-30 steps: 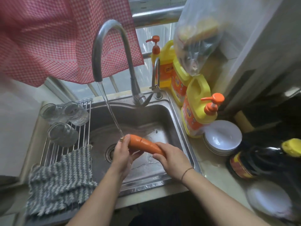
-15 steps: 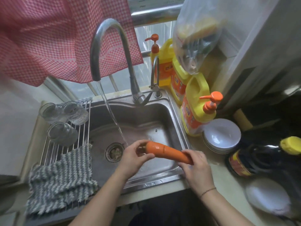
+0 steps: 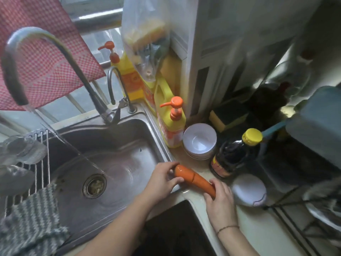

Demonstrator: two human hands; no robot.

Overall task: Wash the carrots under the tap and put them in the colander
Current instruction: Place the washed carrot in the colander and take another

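Observation:
A wet orange carrot (image 3: 193, 179) is held over the right rim of the steel sink (image 3: 162, 145), above the counter corner. My left hand (image 3: 163, 179) grips its thick end and my right hand (image 3: 219, 200) grips its thin end. The curved tap (image 3: 60, 50) at the upper left still runs, and its stream falls into the sink near the drain (image 3: 94, 185). No colander can be made out for certain; blurred items sit at the far right.
Yellow detergent bottles (image 3: 170, 122), stacked white bowls (image 3: 200, 141), a dark sauce bottle (image 3: 232, 156) and a white lid-like object (image 3: 249, 191) crowd the counter to the right. A drying rack with glasses (image 3: 22, 150) and a grey cloth (image 3: 31, 218) covers the sink's left side.
Both hands have carried the carrot rightward, out from under the water stream to the sink's right rim. The view has swung to the right.

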